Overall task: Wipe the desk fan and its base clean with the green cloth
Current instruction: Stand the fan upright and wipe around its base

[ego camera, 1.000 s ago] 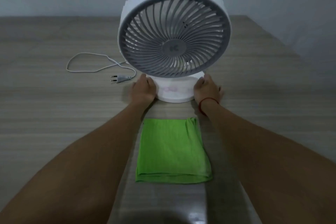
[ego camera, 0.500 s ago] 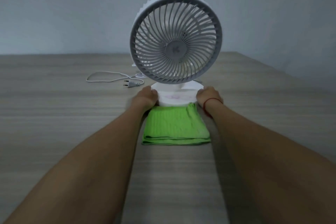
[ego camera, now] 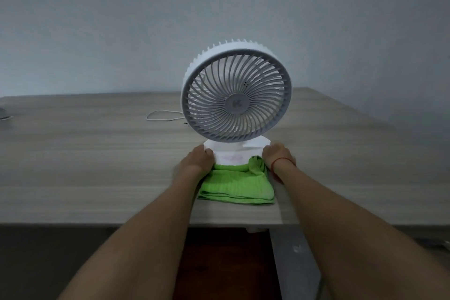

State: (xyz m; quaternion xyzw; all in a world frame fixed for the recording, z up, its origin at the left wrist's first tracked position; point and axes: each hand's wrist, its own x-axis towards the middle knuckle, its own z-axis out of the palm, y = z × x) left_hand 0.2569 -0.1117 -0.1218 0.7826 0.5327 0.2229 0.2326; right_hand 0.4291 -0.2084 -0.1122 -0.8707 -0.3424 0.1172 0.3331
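A white desk fan (ego camera: 236, 95) with a grey round grille stands upright on the wooden desk (ego camera: 97, 158). Its round white base (ego camera: 231, 153) now overlaps the far edge of the folded green cloth (ego camera: 236, 184), which is bunched up at its right far corner. My left hand (ego camera: 197, 159) grips the left side of the base. On the base's right side sits my right hand (ego camera: 277, 154), a red string around its wrist. Both arms reach forward from the near edge.
The fan's white cord (ego camera: 163, 115) loops on the desk behind and left of the fan. A small pale object (ego camera: 3, 114) lies at the far left edge. The desk's near edge (ego camera: 121, 224) is close below the cloth, dark floor beneath.
The fan has been drawn toward me, its base sliding onto the cloth's far edge and bunching it. The view has pulled back and tilted up, showing the desk's near edge.
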